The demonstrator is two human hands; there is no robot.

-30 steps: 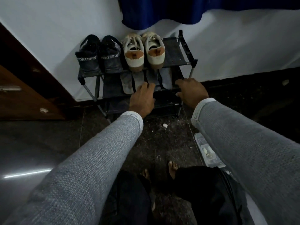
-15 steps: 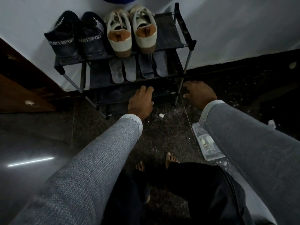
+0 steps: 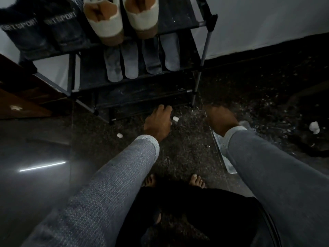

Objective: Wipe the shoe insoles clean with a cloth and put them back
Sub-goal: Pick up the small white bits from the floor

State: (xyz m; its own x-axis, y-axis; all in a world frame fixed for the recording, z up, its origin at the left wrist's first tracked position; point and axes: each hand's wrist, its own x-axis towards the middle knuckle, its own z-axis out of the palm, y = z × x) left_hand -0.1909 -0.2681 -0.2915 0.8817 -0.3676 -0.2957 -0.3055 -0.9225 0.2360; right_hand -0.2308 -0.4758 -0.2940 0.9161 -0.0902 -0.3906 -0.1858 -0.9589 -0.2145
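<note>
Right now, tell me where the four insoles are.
In the head view, the four insoles lie side by side on the rack's second shelf, directly below the white shoes, beyond both hands.

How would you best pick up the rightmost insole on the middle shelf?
Pinch the rounded near end of the rightmost insole, coming from the front. It lies flat, lengthwise, with that end at the shelf's open edge, while the far end is tucked under the white shoes.

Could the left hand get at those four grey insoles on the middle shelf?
Probably yes: the left hand holds nothing, and the four grey insoles lie uncovered at the black shelf's open front edge.
</note>
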